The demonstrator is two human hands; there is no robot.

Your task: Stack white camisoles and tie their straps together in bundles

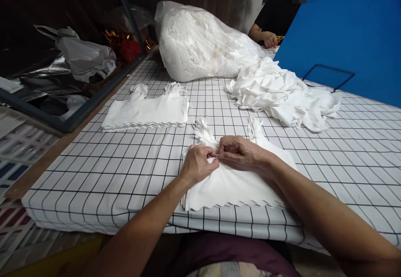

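Observation:
A stack of white camisoles [238, 189] with thin straps and wavy hems lies flat in front of me. Over its upper part, my left hand [200, 162] and my right hand [239, 151] meet, fingertips almost touching. Each pinches the top camisole near the base of its left strap. A tiny pale bit, maybe a strap ring or thread, shows between the fingertips; it is too small to name. Bunched straps [203, 130] stick up beyond my left hand, and another bunch [255, 128] rises behind my right hand.
A second camisole stack [145, 112] lies to the left. Loose white garments [282, 91] are heaped at right, beside a big clear bag [200, 39] of white cloth. A blue board [344, 30] stands far right. Behind it, another person's hand [269, 39] holds something red and yellow. Checked cloth [103, 176] covers the table.

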